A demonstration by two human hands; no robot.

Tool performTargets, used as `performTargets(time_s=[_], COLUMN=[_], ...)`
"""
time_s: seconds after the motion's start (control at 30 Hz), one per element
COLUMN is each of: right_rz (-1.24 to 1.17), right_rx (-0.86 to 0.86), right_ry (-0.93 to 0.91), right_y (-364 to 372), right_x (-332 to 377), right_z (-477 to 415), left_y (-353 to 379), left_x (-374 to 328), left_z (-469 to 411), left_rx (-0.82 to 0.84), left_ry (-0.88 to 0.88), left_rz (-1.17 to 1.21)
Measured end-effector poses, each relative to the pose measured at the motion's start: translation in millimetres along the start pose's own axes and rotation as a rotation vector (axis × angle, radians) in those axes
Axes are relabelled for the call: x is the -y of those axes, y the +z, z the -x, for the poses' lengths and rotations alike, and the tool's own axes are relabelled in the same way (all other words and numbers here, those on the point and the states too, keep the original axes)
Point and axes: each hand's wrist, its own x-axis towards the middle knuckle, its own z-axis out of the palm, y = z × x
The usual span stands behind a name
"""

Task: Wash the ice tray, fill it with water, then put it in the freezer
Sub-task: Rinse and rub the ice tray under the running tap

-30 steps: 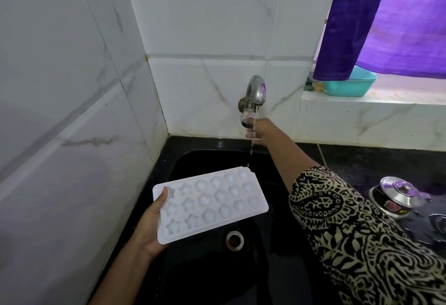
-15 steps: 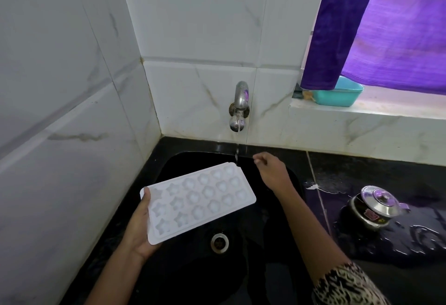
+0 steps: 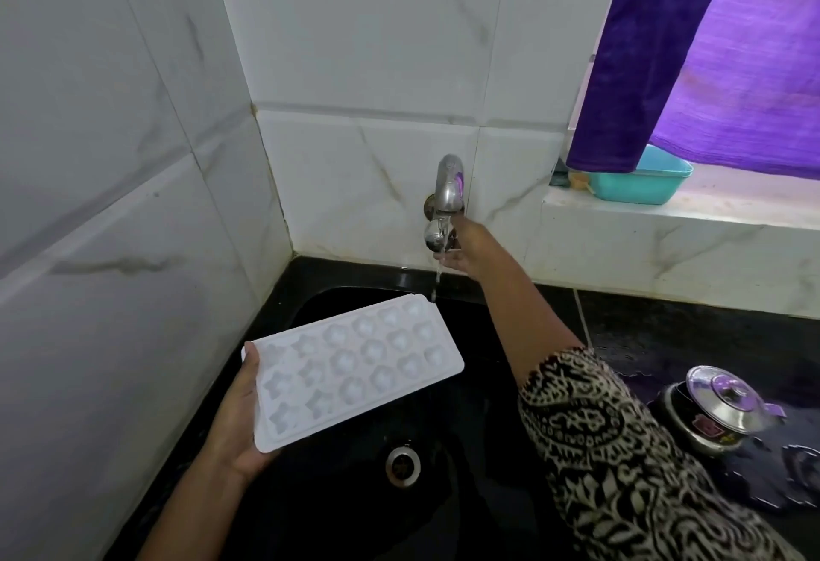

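A white ice tray (image 3: 355,365) with star and round moulds is held level over the black sink (image 3: 470,449). My left hand (image 3: 237,423) grips its near short end, thumb on the rim. My right hand (image 3: 466,249) reaches to the wall tap (image 3: 446,196) and its fingers curl around the tap's round knob. A thin stream of water (image 3: 435,283) falls from the spout and lands at the tray's far corner.
The sink's drain (image 3: 402,466) lies below the tray. A steel-lidded pot (image 3: 714,405) stands on the wet black counter at right. A teal tub (image 3: 643,183) sits on the window ledge under a purple curtain (image 3: 692,50). Tiled walls close in left and behind.
My right hand, which had dropped away from the tap half a second ago, has gone back up to the knob. The stream is thicker, and the tray's far corner now sits under it.
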Motion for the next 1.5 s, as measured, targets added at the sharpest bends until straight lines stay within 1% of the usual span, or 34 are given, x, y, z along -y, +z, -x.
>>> performTargets(time_s=[0.07,0.13,0.2,0.23,0.27,0.37,0.4,0.5,0.57,0.6,0.63,0.7,0.73,0.77,0.8,0.83,0.9,0.97,1.03,1.13,1.27,1.33,1.43,1.5], right_rz=[0.111,0.124,0.101,0.102,0.108,0.114,0.123,0.208,0.225,0.228,0.233,0.262,0.34,0.459,0.594,0.736,1.019,1.193,1.188,1.236,1.341,1.392,1.372,1.353], right_rx=[0.017,0.024,0.027,0.026,0.023,0.005,0.003,0.026,0.016,-0.041,-0.129,-0.297,-0.347,-0.36,-0.335,-0.283,-0.205,-0.226,-0.209,-0.168,-0.25,-0.202,-0.085,-0.08], right_ry=[0.034,0.05,0.057,0.056,0.05,0.043,0.041,0.045,0.042,0.003,-0.075,-0.306,-0.439,-0.556,-0.647,-0.699,-0.66,-0.606,-0.593,-0.647,-0.65,-0.675,-0.696,-0.71], right_y=[5,8,9,8,8,10,11,4,-9,-16,-23,-31,-32,-31,-29,-27,-23,-20,-17,-19,-22,-14,-13,-20], right_x=[5,5,5,5,5,7,8,8,3,-3,-12,-37,-50,-63,-74,-83,-93,-98,-97,-94,-93,-96,-100,-100], right_z=[-10,-17,-19,-19,-18,-15,-13,-5,4,13,23,47,61,72,79,83,83,81,77,73,70,69,69,68], left_y=[-1,-4,-12,-13,-15,-18,-18,-15,-11,-9,-6,5,10,16,22,27,37,44,48,46,39,37,28,21], left_x=[-2,-1,1,1,1,-3,-4,-4,-1,0,1,4,5,7,9,10,12,14,13,11,13,11,5,4], left_z=[-2,-2,-5,-3,-1,1,2,5,6,5,4,4,2,1,-1,-2,-4,-5,-5,-6,-6,-6,-7,-6], left_rx=[0.03,0.032,0.011,-0.026,-0.024,0.037,0.06,0.098,0.085,0.089,0.102,0.13,0.135,0.137,0.137,0.138,0.137,0.149,0.165,0.173,0.186,0.176,0.154,0.146], left_ry=[-0.041,-0.038,-0.002,0.038,0.047,-0.023,-0.028,-0.034,-0.024,-0.027,-0.033,-0.04,-0.048,-0.053,-0.055,-0.054,-0.043,-0.031,-0.013,0.008,0.037,0.041,0.059,0.059], left_rz=[0.065,0.075,0.007,-0.041,-0.046,0.093,0.102,0.072,0.019,0.017,0.028,0.036,0.041,0.049,0.059,0.064,0.062,0.066,0.069,0.055,0.028,0.026,0.019,0.025])
